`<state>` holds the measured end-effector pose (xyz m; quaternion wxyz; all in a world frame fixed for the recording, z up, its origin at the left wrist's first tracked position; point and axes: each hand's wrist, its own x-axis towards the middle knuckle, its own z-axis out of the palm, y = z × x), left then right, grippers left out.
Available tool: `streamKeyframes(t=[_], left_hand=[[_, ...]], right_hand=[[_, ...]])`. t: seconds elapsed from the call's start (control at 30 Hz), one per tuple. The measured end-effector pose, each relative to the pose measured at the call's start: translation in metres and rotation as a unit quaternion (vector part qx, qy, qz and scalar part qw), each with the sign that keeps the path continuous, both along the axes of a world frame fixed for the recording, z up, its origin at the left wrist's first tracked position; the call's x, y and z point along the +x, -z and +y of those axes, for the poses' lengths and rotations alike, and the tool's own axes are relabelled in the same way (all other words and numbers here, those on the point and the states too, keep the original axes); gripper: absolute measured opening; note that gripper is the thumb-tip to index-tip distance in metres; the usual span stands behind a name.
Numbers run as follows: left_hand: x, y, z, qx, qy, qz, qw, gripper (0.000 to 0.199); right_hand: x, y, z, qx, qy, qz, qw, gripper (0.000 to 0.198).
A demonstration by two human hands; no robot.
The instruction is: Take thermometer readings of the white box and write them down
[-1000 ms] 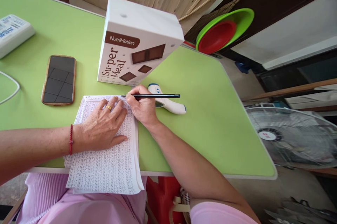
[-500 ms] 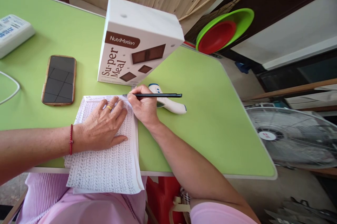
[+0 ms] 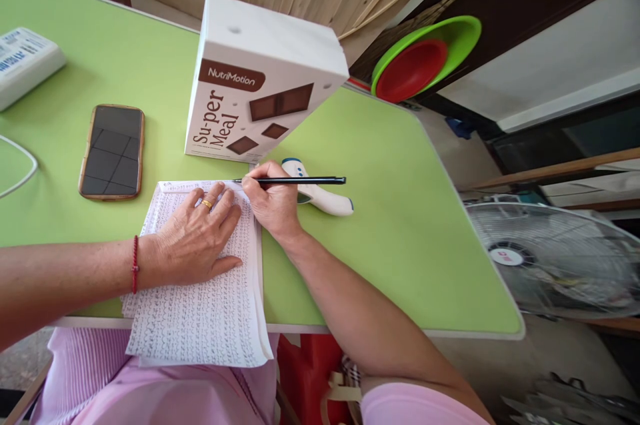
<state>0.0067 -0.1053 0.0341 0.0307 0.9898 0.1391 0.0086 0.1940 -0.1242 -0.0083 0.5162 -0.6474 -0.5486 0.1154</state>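
Note:
My left hand (image 3: 200,238) lies flat, palm down, on sheets of paper (image 3: 200,318) covered in dense handwriting, with the fingers stretched out and a ring on one of them. The sheets hang over the table's near edge. In my right hand (image 3: 274,202) a slim black pen (image 3: 310,180) is pinched, its tip touching the paper near the top right. Just behind that hand lies a white handheld thermometer (image 3: 330,200), partly covered by the fingers. A white "Su-per Meal" box (image 3: 265,85) stands upright beyond the paper.
On the green table (image 3: 380,245) a phone (image 3: 113,152) lies left of the paper. Further left are a white device (image 3: 27,65) and a white cable (image 3: 30,158). A fan (image 3: 550,258) stands past the right edge, with green and red basins (image 3: 425,62) behind.
Both hands and the pen stay in almost the same place. The camera view has shifted very slightly.

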Motion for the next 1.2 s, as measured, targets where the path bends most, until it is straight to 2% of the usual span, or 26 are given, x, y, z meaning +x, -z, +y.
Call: streamKeyframes(t=[0.3,0.63,0.77,0.87,0.93,1.0,1.07,1.1,1.2], left_hand=[[0.000,0.001,0.000,-0.026,-0.010,-0.023,0.999,0.075],[0.000,0.003,0.001,0.004,-0.001,-0.023,1.000,0.075],[-0.001,0.004,0.000,-0.003,-0.003,-0.030,1.000,0.074],[-0.001,0.005,0.000,-0.004,0.004,-0.041,0.999,0.074],[0.000,0.005,0.003,-0.009,0.010,-0.061,0.998,0.066],[0.001,0.004,0.010,-0.039,0.004,-0.108,0.993,0.044],[0.003,0.005,0.022,-0.096,-0.038,-0.197,0.975,0.026],[0.004,0.006,0.029,-0.125,-0.077,-0.258,0.955,0.025],[0.006,0.014,0.052,-0.169,-0.182,-0.431,0.867,0.036]], right_hand=[[-0.001,-0.001,0.000,0.009,-0.021,0.010,1.000,0.012],[-0.001,0.000,0.001,-0.020,-0.003,-0.002,1.000,0.016],[0.000,-0.004,-0.004,0.013,0.012,-0.022,1.000,0.015],[0.003,-0.014,-0.010,0.034,0.006,-0.081,0.996,0.007],[0.007,-0.021,-0.014,0.042,-0.015,-0.128,0.991,0.001],[0.012,-0.029,-0.017,0.037,-0.040,-0.168,0.984,0.007],[0.016,-0.035,-0.020,0.015,-0.053,-0.212,0.976,0.010],[0.017,-0.039,-0.022,0.000,-0.056,-0.237,0.970,0.010],[0.016,-0.046,-0.030,-0.042,-0.067,-0.331,0.940,0.014]])
